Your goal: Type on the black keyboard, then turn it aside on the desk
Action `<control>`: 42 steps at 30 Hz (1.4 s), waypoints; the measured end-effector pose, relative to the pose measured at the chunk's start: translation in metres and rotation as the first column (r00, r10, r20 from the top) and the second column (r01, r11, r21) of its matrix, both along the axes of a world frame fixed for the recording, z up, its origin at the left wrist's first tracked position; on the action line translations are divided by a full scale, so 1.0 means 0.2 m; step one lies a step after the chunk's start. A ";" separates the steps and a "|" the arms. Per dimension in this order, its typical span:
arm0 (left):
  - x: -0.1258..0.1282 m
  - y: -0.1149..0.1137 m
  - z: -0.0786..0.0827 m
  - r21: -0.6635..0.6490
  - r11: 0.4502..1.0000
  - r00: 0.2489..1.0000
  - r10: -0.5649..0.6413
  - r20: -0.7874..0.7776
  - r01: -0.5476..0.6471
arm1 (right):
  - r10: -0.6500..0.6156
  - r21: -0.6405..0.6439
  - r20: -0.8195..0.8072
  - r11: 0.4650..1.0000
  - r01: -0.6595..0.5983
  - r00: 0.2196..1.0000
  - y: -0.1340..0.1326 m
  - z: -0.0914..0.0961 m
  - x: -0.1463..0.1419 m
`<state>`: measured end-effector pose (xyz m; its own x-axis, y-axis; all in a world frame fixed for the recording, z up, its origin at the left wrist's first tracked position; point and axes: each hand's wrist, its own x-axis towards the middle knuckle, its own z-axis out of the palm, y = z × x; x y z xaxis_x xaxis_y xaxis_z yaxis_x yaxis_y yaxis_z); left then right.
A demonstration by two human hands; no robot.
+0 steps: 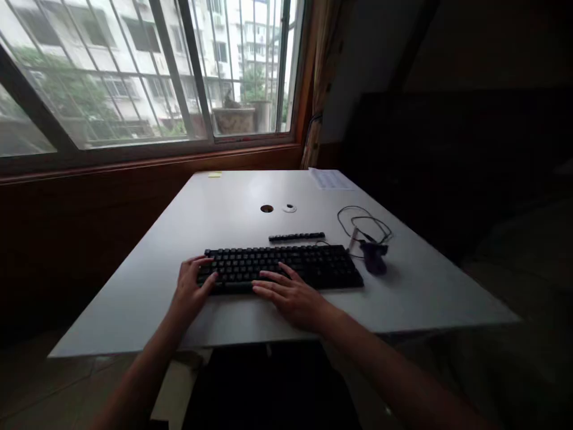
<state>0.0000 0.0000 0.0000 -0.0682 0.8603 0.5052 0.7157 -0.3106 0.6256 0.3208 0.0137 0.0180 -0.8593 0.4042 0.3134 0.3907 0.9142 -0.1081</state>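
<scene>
A black keyboard (pixel 308 263) lies on a white desk (pixel 233 209) near its front edge. My left hand (pixel 191 288) rests on the keyboard's left end, fingers spread and lightly curved over the keys. My right hand (pixel 290 295) lies over the lower middle of the keyboard, fingers stretched out flat towards the left. Neither hand holds anything.
A slim black bar (pixel 296 237) lies just behind the keyboard. A dark mouse (pixel 373 258) with a coiled cable (pixel 364 222) sits to the right. The desk has a cable hole (pixel 267 208), a small round cap (pixel 289 208), a paper sheet (pixel 329 178) and a yellow note (pixel 214 174). A window stands behind.
</scene>
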 end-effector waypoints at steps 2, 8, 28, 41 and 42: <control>0.00 0.01 0.00 0.005 1.000 1.000 0.002 0.000 -0.002 | 0.001 -0.002 -0.007 1.000 -0.002 1.000 0.00 0.00 0.00; 0.01 0.01 0.00 -0.008 1.000 1.000 0.006 0.023 -0.006 | -0.017 -0.023 -0.018 1.000 0.017 1.000 -0.01 0.01 -0.01; 0.03 0.01 -0.01 -0.031 1.000 1.000 0.004 0.020 -0.004 | -0.116 0.003 -0.296 0.993 0.122 0.948 0.13 0.05 0.05; 0.08 -0.01 0.02 -0.027 1.000 0.992 0.011 -0.128 -0.015 | -0.341 -0.182 -0.172 0.933 0.310 0.924 0.82 0.11 0.03; 0.08 -0.02 0.02 -0.028 0.999 0.991 0.012 -0.132 -0.015 | -0.332 -0.184 -0.160 0.935 0.302 0.930 0.84 0.11 0.02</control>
